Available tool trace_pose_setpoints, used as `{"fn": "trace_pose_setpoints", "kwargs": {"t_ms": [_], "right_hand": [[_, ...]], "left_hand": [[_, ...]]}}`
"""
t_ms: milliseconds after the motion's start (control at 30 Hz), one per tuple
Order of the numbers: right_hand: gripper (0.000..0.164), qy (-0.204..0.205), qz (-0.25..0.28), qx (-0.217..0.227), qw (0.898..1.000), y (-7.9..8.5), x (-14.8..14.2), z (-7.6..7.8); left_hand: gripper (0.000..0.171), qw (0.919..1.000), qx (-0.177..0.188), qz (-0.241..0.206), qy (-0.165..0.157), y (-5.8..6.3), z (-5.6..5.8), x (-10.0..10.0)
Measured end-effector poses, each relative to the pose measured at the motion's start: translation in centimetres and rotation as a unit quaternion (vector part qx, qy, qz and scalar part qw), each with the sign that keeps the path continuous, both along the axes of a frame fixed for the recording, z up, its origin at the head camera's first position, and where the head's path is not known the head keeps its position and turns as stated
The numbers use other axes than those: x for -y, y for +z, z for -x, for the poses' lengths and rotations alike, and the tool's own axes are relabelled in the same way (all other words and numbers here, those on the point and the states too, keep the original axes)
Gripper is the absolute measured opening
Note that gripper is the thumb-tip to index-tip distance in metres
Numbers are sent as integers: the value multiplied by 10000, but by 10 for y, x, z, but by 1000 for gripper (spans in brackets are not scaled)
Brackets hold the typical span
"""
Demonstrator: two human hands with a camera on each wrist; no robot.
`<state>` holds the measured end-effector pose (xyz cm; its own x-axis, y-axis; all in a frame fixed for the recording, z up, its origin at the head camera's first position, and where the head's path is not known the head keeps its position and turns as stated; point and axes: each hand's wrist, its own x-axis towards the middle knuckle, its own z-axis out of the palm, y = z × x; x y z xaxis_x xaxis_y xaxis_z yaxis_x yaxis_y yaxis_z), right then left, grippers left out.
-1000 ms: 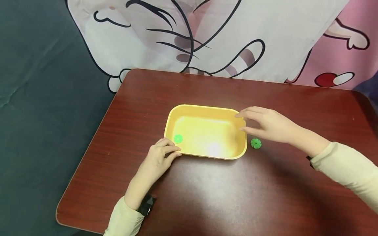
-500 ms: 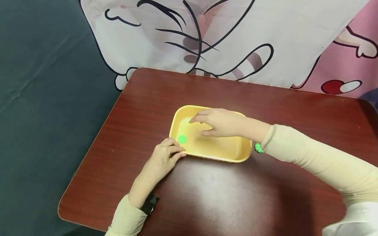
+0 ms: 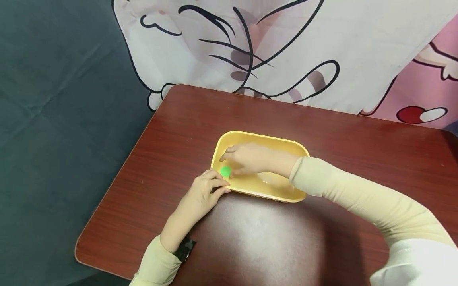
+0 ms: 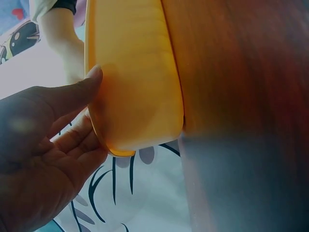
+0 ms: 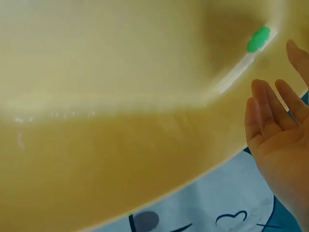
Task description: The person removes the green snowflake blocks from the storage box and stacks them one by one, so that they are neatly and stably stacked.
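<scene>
On the table stands a yellow plastic tray with rounded corners. My left hand pinches its near-left rim, thumb on the outer wall in the left wrist view and the other fingers partly hidden behind the rim. Inside the tray, in the near-left corner, lies a green plastic disc. My right hand reaches in over the right side, its fingers relaxed and spread close above the green disc. The right wrist view shows the right palm with nothing in it and a gap between the fingertips and the disc.
The dark red wooden table reaches past the tray on all sides. A cloth printed with cartoon figures hangs behind its far edge. My right sleeve crosses the tray's right rim.
My right hand has moved left, from the tray's right rim down into the tray toward the green disc. A second green disc right of the tray is now hidden behind the sleeve.
</scene>
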<state>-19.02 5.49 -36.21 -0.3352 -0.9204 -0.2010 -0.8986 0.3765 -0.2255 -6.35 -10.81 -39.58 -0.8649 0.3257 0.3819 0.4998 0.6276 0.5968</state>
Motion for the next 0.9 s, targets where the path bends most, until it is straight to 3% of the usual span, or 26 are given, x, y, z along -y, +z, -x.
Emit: {"fn": "trace_pose_setpoints", "kwargs": {"t_ms": [333, 533, 667, 900], "right_hand": [[47, 258, 178, 489, 9983, -27, -2, 0], [42, -265, 607, 1222, 9903, -41, -5, 2], [38, -515, 619, 1623, 9834, -43, -2, 4], [36, -524, 321, 1354, 9889, -38, 4, 7]], "left_hand": [[6, 9999, -80, -37, -82, -4, -3, -6], [7, 10000, -70, -10, -69, -2, -3, -5], [7, 10000, -17, 48, -62, 0, -2, -4], [5, 9998, -6, 180, -44, 4, -1, -3]]}}
